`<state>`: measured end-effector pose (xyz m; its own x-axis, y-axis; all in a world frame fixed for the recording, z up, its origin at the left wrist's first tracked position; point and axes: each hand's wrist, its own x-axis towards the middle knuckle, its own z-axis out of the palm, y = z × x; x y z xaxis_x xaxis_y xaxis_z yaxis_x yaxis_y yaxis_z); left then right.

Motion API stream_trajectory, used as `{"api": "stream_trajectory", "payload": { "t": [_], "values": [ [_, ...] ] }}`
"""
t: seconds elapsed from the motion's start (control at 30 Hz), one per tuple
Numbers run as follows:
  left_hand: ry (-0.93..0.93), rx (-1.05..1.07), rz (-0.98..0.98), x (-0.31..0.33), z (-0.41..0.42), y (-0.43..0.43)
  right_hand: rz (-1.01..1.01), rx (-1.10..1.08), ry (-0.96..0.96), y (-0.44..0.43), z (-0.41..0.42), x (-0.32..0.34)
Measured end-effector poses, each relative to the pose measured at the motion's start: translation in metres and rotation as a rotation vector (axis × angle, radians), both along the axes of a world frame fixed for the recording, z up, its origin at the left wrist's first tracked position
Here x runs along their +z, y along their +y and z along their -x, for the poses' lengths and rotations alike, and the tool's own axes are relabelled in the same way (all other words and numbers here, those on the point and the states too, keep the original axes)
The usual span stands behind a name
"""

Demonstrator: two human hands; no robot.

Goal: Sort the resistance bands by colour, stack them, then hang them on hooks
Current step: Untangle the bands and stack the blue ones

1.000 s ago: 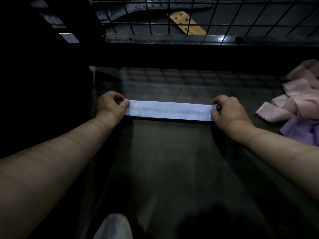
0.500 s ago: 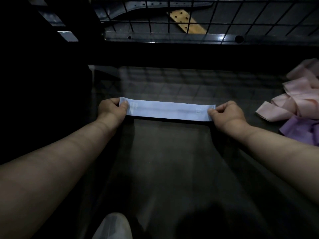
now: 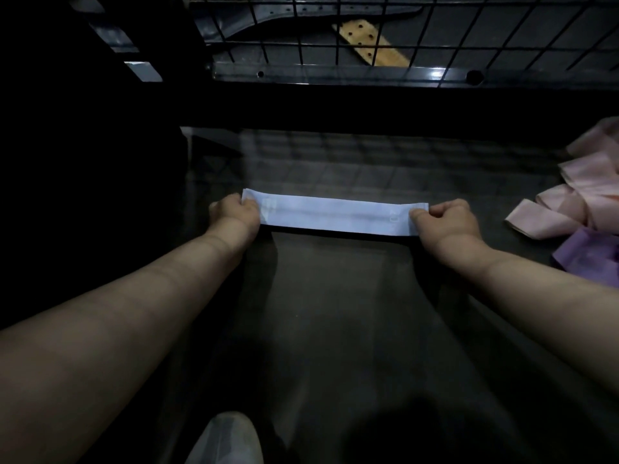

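Note:
A pale blue resistance band (image 3: 335, 214) lies flat and stretched out across the dark glass tabletop (image 3: 335, 313). My left hand (image 3: 234, 212) pinches its left end with curled fingers. My right hand (image 3: 447, 222) pinches its right end the same way. A heap of pink bands (image 3: 576, 199) lies at the right edge of the table, and a purple band (image 3: 589, 252) sits just below that heap.
A black wire grid panel (image 3: 418, 28) stands behind the table above a dark metal rail (image 3: 335, 75). A tan perforated strip (image 3: 371, 43) shows behind the grid. A pale shoe (image 3: 227, 440) is visible under the glass at the bottom.
Both hands slid slightly outward and toward me along the blue band, leaving its ends more exposed. The band stays flat on the table.

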<state>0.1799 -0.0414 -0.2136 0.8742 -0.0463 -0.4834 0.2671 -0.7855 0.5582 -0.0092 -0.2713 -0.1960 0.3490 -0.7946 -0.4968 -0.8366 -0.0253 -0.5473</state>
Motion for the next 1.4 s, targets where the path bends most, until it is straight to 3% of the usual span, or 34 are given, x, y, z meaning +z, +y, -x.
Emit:
{"api": "stream_trajectory", "payload": {
  "t": [0.2,0.33,0.6,0.8,0.87,0.97,1.07,1.2,1.4],
  "values": [
    [0.059,0.128,-0.039,-0.003,0.006,-0.009,-0.01,-0.003,0.046,0.003,-0.004,-0.002],
    [0.063,0.026,-0.081,0.005,0.003,-0.009,-0.002,-0.003,0.045,0.004,-0.003,-0.003],
    [0.275,0.181,0.155,0.019,-0.009,-0.013,-0.018,-0.012,0.021,0.004,-0.003,-0.005],
    [0.159,0.112,0.128,0.012,-0.012,-0.007,-0.014,0.009,0.049,0.007,-0.003,-0.004],
    [0.113,0.063,0.107,0.01,-0.01,-0.003,0.132,0.104,0.074,0.014,-0.001,0.0],
    [0.082,0.024,0.145,0.009,-0.009,-0.001,0.49,0.618,-0.118,0.034,0.0,0.003],
    [0.077,-0.003,0.183,0.014,-0.005,-0.001,0.484,0.946,-0.131,0.056,-0.005,-0.002],
    [0.079,0.023,0.236,0.022,0.0,-0.003,0.414,1.055,0.027,0.072,-0.012,-0.006],
    [0.115,0.111,0.394,0.037,0.007,-0.005,0.419,1.05,0.044,0.07,-0.015,-0.001]
  ]
}}
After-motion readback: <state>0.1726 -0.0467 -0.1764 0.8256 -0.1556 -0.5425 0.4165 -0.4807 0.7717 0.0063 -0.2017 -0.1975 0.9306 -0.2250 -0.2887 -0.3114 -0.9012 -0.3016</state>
